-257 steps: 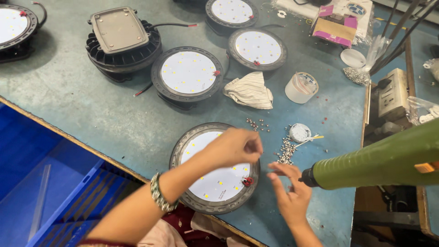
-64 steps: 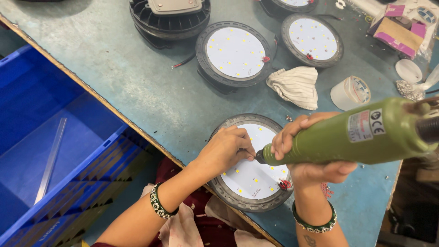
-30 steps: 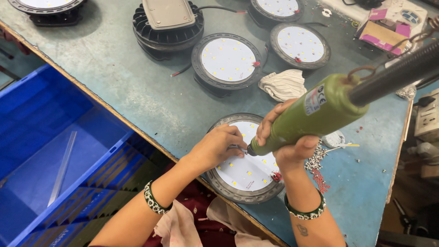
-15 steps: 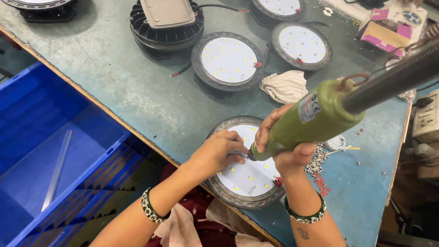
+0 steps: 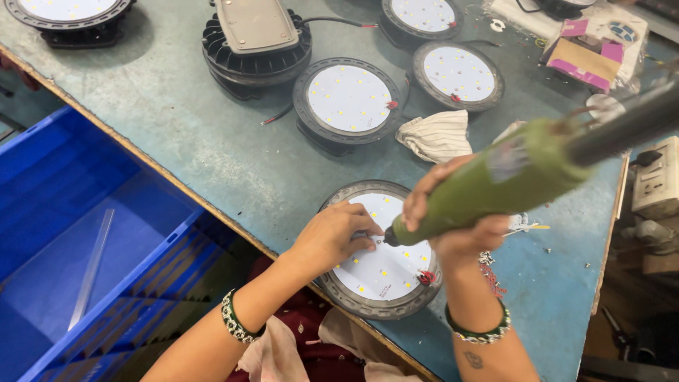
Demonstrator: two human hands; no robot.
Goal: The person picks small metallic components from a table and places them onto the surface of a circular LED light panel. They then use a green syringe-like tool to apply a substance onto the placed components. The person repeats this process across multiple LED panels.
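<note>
Under the left hand [image 5: 331, 237], whose fingertips pinch something unseen on the round white LED lamp disc [image 5: 382, 258], the right hand [image 5: 453, 226], clamped on the green cylindrical power screwdriver [image 5: 495, 184], has tilted its tip lower, against those fingertips.

Round LED lamp discs [image 5: 382, 259]: six
Finned lamp housings, back up [image 5: 256, 39]: one
Green power screwdrivers [image 5: 495, 185]: one
Folded cloths [image 5: 435, 136]: one
Blue crates [image 5: 85, 240]: one
</note>
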